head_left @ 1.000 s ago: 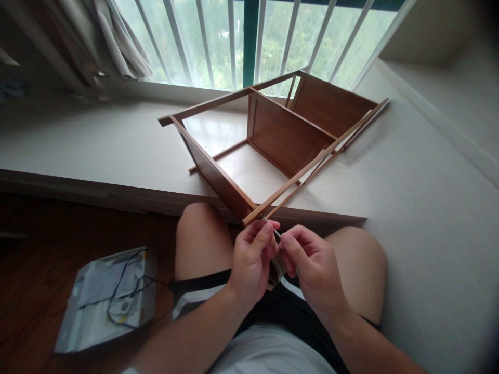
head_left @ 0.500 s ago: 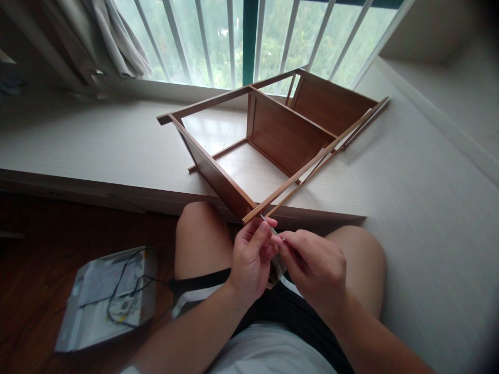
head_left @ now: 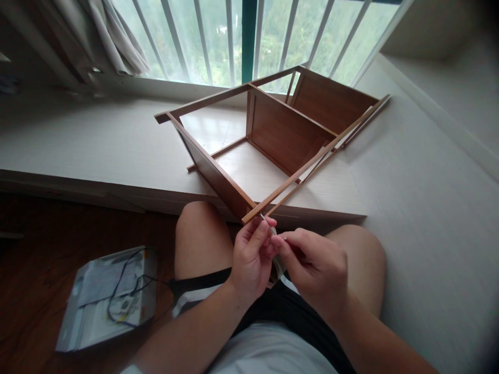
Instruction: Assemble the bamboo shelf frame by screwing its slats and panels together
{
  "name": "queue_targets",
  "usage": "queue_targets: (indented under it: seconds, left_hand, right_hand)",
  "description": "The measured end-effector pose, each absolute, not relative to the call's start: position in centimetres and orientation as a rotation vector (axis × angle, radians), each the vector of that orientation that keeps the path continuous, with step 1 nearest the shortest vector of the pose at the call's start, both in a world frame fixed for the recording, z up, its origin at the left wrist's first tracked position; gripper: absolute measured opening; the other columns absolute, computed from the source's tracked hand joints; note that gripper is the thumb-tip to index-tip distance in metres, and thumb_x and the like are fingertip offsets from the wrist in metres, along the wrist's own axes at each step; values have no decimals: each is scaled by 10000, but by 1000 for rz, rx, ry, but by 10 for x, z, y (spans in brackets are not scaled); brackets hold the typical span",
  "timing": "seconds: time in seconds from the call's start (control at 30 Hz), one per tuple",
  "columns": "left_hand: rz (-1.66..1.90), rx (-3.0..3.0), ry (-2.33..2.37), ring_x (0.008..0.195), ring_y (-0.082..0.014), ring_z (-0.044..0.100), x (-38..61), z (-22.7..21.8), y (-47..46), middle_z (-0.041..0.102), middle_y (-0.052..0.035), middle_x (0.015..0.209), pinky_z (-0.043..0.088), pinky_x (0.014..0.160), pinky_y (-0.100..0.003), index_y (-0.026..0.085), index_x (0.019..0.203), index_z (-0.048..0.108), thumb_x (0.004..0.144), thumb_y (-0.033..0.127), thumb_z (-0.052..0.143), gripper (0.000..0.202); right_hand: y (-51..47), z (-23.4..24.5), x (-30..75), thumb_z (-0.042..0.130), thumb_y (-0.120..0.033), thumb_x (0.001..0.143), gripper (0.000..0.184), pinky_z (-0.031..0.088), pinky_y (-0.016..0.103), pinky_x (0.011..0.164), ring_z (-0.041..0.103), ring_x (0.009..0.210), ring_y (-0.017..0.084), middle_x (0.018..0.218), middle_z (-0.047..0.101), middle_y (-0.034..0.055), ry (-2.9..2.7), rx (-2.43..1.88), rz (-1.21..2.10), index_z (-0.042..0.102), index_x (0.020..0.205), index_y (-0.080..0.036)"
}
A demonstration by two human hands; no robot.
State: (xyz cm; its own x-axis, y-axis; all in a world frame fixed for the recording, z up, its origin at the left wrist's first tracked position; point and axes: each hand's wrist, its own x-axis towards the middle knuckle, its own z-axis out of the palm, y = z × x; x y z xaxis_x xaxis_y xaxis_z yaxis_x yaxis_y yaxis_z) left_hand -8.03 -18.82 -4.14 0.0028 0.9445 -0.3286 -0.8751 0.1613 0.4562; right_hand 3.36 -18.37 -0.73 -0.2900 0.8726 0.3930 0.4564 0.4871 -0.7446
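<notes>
A thin silver metal rod, which looks like a hex key [head_left: 267,223], slants between my hands. Its far tip meets the near corner of a brown wooden shelf frame [head_left: 290,130]. My left hand [head_left: 251,254] is closed, thumb and fingers pinching around the rod just below that corner. Behind it, my right hand [head_left: 317,265] is closed on the rod's near end, which the fingers partly hide. The shelf frame lies on its side, with several panels between its rails. Its near corner juts past the ledge, over my lap.
The pale window ledge [head_left: 78,137] carries the frame, and a barred window stands behind it. A grey curtain [head_left: 117,39] hangs at left. On the dark floor sits an open box [head_left: 74,317] with papers and a black cable [head_left: 111,296]. A pale wall rises at right.
My right hand has turned very slightly at the rod's near end. The left hand and the shelf frame hold nearly the same place; the view has shifted a little.
</notes>
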Motion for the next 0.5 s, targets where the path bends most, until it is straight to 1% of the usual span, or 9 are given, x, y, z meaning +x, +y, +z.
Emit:
queue_targets:
  seconds: [0.07, 0.1, 0.17, 0.23, 0.3, 0.37, 0.43, 0.5]
  left_hand:
    - [1442, 148, 648, 514, -35, 408, -81, -42, -188, 435, 48, 553, 368, 512, -141, 147, 832, 694, 788, 287, 728, 151]
    - [1448, 154, 663, 508, -37, 414, -81, -42, -188, 435, 50, 545, 375, 509, -143, 146, 827, 693, 785, 292, 730, 156]
    - [1447, 157, 711, 494, -40, 439, -82, -42, -188, 457, 51, 534, 382, 494, -142, 150, 826, 689, 777, 314, 735, 177]
    - [1436, 147, 768, 490, -46, 482, -82, -42, -188, 506, 45, 540, 387, 477, -138, 154, 826, 678, 761, 340, 746, 208]
    - [1416, 144, 810, 486, -58, 526, -84, -41, -187, 567, 30, 565, 402, 465, -142, 155, 831, 659, 749, 360, 752, 240]
    - [1390, 160, 828, 472, -79, 558, -85, -39, -187, 613, 14, 591, 422, 453, -161, 156, 844, 641, 744, 379, 750, 268]
    - [1375, 181, 830, 458, -91, 567, -85, -39, -188, 632, 7, 602, 430, 445, -175, 160, 858, 632, 750, 390, 741, 277]
    - [1385, 187, 833, 459, -82, 557, -85, -39, -188, 629, 5, 603, 417, 445, -165, 157, 856, 640, 759, 377, 736, 259]
  right_hand:
    - [-184, -7, 28, 640, -237, 865, 130, 379, 230, 501, 529, 536, 104, 646, 639, 10, -1612, -1171, 1079, 678, 754, -181]
    - [-184, -8, 26, 630, -280, 876, 175, 344, 216, 450, 484, 478, 89, 584, 596, -10, -1409, -1169, 1332, 664, 737, -179]
    - [-184, -12, 21, 596, -350, 897, 248, 259, 193, 375, 353, 376, 63, 466, 463, -59, -972, -1073, 1803, 626, 723, -176]
    - [-183, -17, 18, 566, -383, 911, 281, 211, 175, 339, 252, 333, 50, 417, 355, -93, -595, -910, 2117, 592, 725, -174]
    - [-183, -20, 16, 558, -388, 917, 276, 208, 159, 321, 204, 328, 45, 416, 324, -106, -347, -767, 2270, 578, 747, -172]
    - [-184, -22, 15, 543, -385, 930, 267, 214, 146, 312, 174, 332, 45, 425, 308, -112, -212, -672, 2336, 569, 770, -172]
    - [-185, -22, 14, 525, -385, 942, 270, 217, 142, 311, 170, 334, 44, 437, 308, -112, -167, -639, 2347, 559, 777, -174]
    - [-187, -21, 13, 519, -389, 945, 277, 218, 144, 318, 191, 337, 43, 442, 322, -107, -208, -678, 2306, 555, 773, -175]
